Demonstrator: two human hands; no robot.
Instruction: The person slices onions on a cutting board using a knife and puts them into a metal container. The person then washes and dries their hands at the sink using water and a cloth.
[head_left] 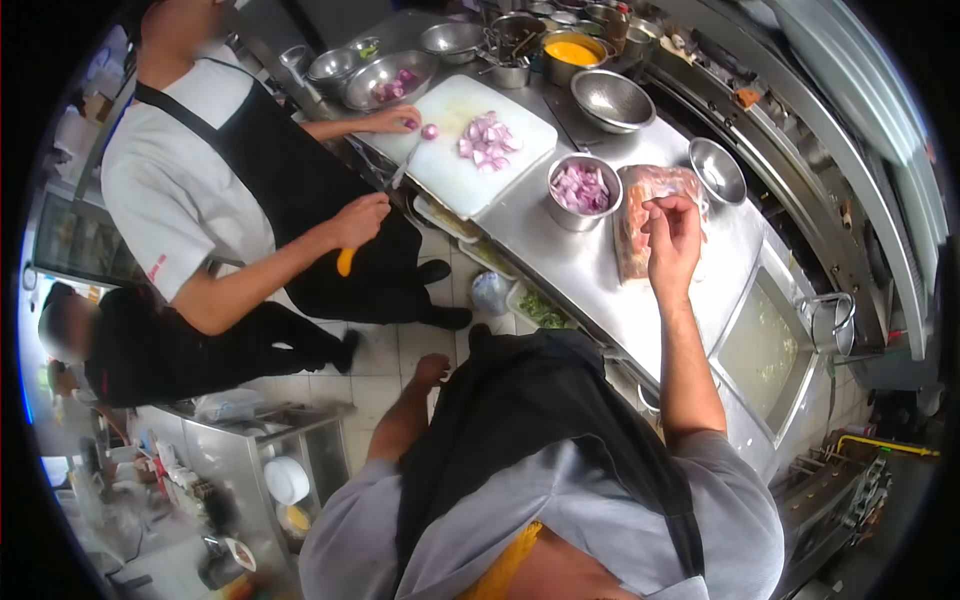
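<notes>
My right hand (675, 240) is over a plastic-wrapped block of meat (635, 250) on the steel counter (530, 235), its fingers bent in toward the thumb. Whatever lies between the fingertips is too small to make out. Low beside my apron hangs my left hand (432, 370), away from the counter, its fingers mostly hidden. Just left of the meat stands a metal pot (588, 222) of cut red onion (580, 188). An empty metal bowl (718, 172) tilts at the meat's right.
At left a co-worker (250, 150) holds a knife (405, 165) near a white cutting board (450, 110) with onion pieces (487, 140). Metal bowls (612, 100) and a pot of orange liquid (572, 52) stand behind. A sink (765, 340) is right; another person (150, 340) stands far left.
</notes>
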